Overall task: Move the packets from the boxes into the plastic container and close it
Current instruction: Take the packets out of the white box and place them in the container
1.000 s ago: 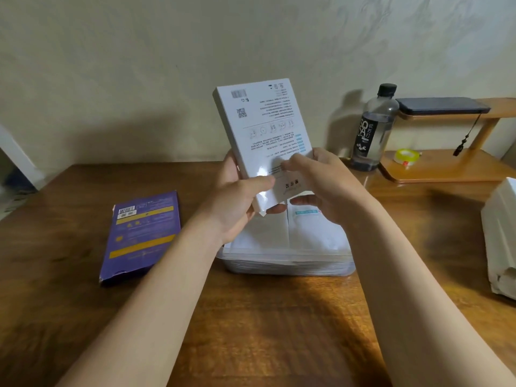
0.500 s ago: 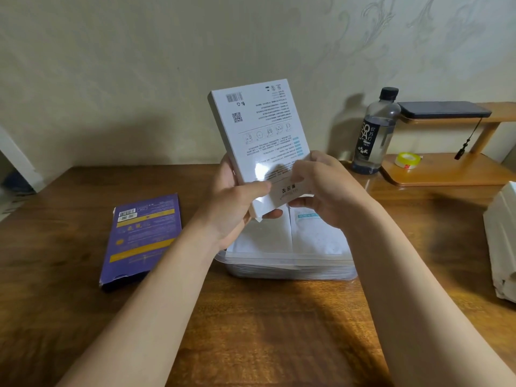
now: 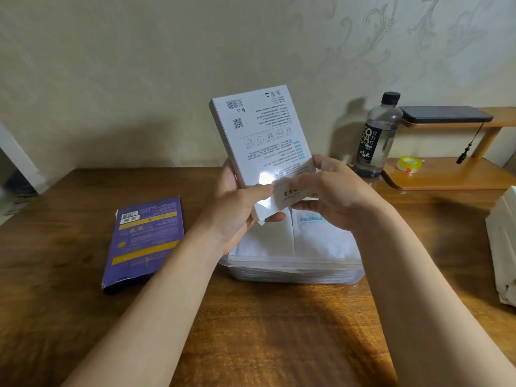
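Observation:
I hold a white box (image 3: 259, 132) upright and upside down above the clear plastic container (image 3: 293, 272). My left hand (image 3: 237, 208) grips the box's lower left edge. My right hand (image 3: 332, 191) pinches the flap (image 3: 287, 195) at the box's lower end. White packets (image 3: 321, 241) lie flat inside the open container, below my hands. A purple box (image 3: 145, 238) lies flat on the table to the left.
A water bottle (image 3: 377, 135) stands at the back right beside a wooden shelf (image 3: 446, 174) with a yellow tape roll (image 3: 409, 164) and a dark phone (image 3: 444, 114) on top. A white object (image 3: 502, 241) sits at the table's right edge.
The box has stayed nearly in place, tilting slightly. My right fingers have shifted on the flap at its lower end.

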`<state>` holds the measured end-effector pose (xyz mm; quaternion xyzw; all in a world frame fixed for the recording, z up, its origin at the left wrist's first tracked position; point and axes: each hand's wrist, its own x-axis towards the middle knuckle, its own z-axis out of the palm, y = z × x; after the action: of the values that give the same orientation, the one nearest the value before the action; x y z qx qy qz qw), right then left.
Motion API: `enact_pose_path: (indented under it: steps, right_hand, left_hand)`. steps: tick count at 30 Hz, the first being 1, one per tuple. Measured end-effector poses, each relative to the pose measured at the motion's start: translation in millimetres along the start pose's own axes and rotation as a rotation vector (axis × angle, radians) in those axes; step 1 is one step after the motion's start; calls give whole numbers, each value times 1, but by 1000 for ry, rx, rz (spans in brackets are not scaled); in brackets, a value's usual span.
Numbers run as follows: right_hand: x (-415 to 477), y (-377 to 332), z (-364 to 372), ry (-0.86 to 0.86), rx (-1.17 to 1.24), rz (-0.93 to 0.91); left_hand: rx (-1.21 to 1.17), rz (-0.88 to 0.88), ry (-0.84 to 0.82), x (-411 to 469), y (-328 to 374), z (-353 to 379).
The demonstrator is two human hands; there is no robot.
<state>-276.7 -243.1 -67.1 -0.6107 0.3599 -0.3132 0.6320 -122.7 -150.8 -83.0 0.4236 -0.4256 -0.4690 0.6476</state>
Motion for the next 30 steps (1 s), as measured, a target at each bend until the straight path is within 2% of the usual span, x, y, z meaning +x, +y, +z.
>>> enact_pose_path:
  steps: [2, 5, 7, 9, 11, 21, 30]
  right_hand:
    - [1, 0, 0, 115, -121, -32]
    - [-1, -3, 0, 353, -529, -326]
    - [-6, -4, 2, 315, -615, -491]
    - [-7, -3, 4, 239, -669, -572]
    - [-5, 0, 8, 216, -737, -609]
    - [2, 7, 13, 262, -768, -707]
    - [4, 11, 18, 258, -836, -670]
  left_hand:
    - [-4, 12, 24, 0, 0, 2]
    - [-35, 8, 74, 1, 0, 3]
    - [-60, -9, 97, 2, 1, 2]
    - [-81, -24, 122, 2, 2, 1]
    - [-97, -34, 129, 2, 2, 1]
    - [-122, -69, 138, 0, 6, 1]
    - [-109, -86, 144, -1, 7, 2]
